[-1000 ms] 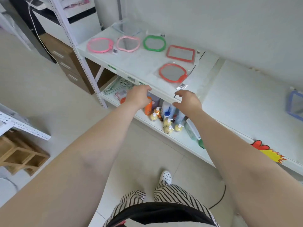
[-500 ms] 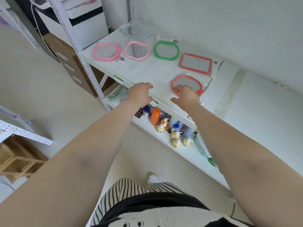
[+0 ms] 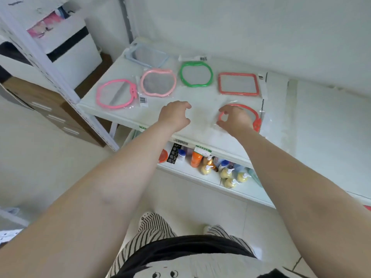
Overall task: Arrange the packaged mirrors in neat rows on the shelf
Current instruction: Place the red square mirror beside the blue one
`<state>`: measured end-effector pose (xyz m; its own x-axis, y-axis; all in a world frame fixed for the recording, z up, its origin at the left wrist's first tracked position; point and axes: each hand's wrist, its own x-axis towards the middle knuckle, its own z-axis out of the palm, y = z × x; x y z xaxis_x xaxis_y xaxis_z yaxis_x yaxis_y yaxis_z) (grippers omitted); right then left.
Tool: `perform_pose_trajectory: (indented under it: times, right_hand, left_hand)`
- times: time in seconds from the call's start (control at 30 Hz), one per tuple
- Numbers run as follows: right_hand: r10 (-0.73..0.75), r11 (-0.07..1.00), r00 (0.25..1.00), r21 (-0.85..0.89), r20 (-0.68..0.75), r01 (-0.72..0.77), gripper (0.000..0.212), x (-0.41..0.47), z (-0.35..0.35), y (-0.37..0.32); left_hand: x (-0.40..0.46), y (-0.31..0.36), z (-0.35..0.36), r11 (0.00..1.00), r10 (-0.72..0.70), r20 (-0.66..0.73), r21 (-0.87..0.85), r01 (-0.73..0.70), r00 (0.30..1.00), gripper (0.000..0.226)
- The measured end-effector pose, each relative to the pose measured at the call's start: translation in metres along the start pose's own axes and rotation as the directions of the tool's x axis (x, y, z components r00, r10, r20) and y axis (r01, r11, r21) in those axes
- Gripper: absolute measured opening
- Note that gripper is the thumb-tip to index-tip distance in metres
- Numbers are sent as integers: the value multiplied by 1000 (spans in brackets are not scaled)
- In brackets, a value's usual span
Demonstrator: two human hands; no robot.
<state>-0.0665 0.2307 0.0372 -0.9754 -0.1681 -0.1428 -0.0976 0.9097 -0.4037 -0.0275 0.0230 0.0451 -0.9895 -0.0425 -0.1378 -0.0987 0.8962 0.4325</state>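
Nearest, on the front part of the shelf [image 3: 200,125], the right hand [image 3: 235,119] rests on the red round mirror [image 3: 255,117], thumb and forefinger curled at its left rim as if pinching the packet; the left hand [image 3: 174,116] hovers just beside it over bare shelf, fingers loosely curled, holding nothing. To do this step well, I judge the packet should be slid by its frame, kept flat, until it starts a front row in line with the mirrors behind. Farther back lie the bright pink mirror [image 3: 116,93], pale pink mirror [image 3: 158,82], green mirror [image 3: 196,73] and red square mirror [image 3: 239,84], with a blue mirror [image 3: 146,55] behind. Compared with half a second ago, both hands have moved further onto the shelf
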Motion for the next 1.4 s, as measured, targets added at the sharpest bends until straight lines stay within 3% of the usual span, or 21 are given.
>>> perform_pose_trajectory:
  times: [0.23,0.5,0.83,1.0,1.17,1.27,1.4]
  right_hand:
    - [262,964,955,80,-139,-253,43,3,-7,-11]
    - [368,930,915,71,-166,-361,45,30,-35,31]
    - [443,891,878,194,-183,-410,46,108,-46,91]
    - [536,824,831,306,-151,-476,59,142,-34,117]
    - [601,752,794,403,-95,-521,52,169,-15,118]
    - [649,705,754,457,-106,-542,40,177,-7,116]
    - [717,559,694,647,-63,-519,31,177,-9,113]
  left_hand:
    - [49,-22,-20,990,139,86,-7,-139,987,53]
    - [107,22,-4,969,244,125,10,-247,962,53]
    - [175,65,33,989,101,82,-113,-91,992,32]
    - [199,77,65,966,-18,137,-252,53,990,31]
    - [215,86,87,877,-63,170,-461,136,983,32]
    - [220,89,94,742,-164,239,-609,279,957,39]
    - [217,92,96,537,-211,355,-736,411,911,36]
